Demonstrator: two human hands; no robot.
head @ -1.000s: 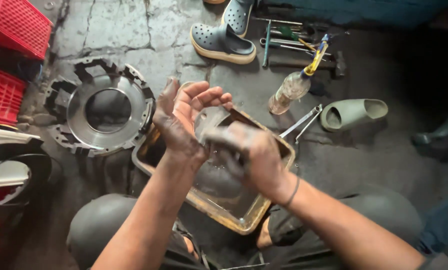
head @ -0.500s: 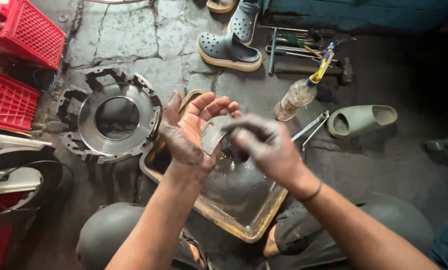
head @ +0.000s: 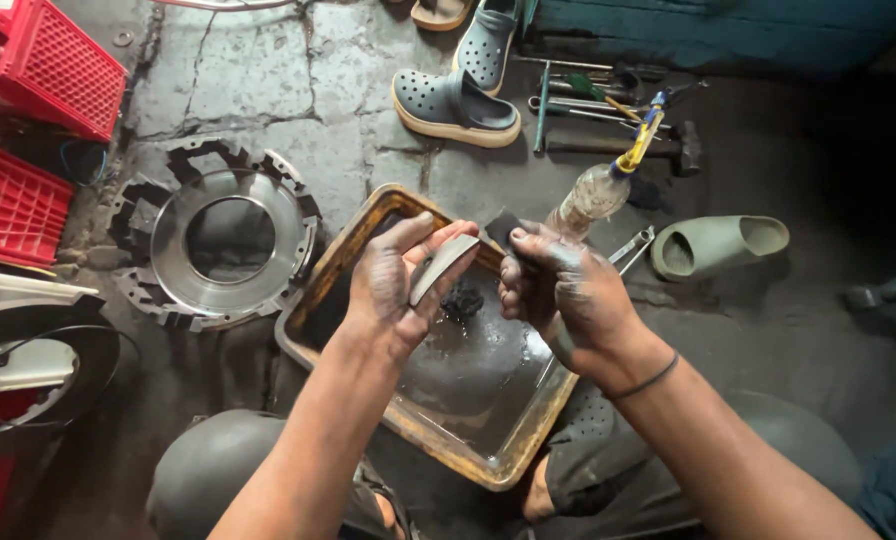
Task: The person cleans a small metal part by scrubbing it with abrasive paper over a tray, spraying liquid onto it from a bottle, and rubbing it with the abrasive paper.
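Observation:
My left hand (head: 396, 283) grips a small curved grey metal piece (head: 442, 265) above a rusty square tray (head: 344, 262). My right hand (head: 560, 291), smeared with grime, pinches a small dark pad or scrap (head: 501, 229) close to that piece. The tray holds murky liquid, and a dark clump (head: 462, 299) lies in it just under my hands. Both hands hover over the tray's far half.
A round toothed metal housing (head: 226, 238) lies on the cracked floor to the left. Red crates (head: 30, 120) stand at the far left. A plastic bottle (head: 590, 196), hand tools (head: 608, 110), a wrench (head: 632, 248), grey clogs (head: 456, 100) and a green slipper (head: 720, 243) lie beyond the tray.
My left hand went from an open, raised palm to a grip on the curved piece. My right hand moved off the left palm and now pinches the dark scrap beside it.

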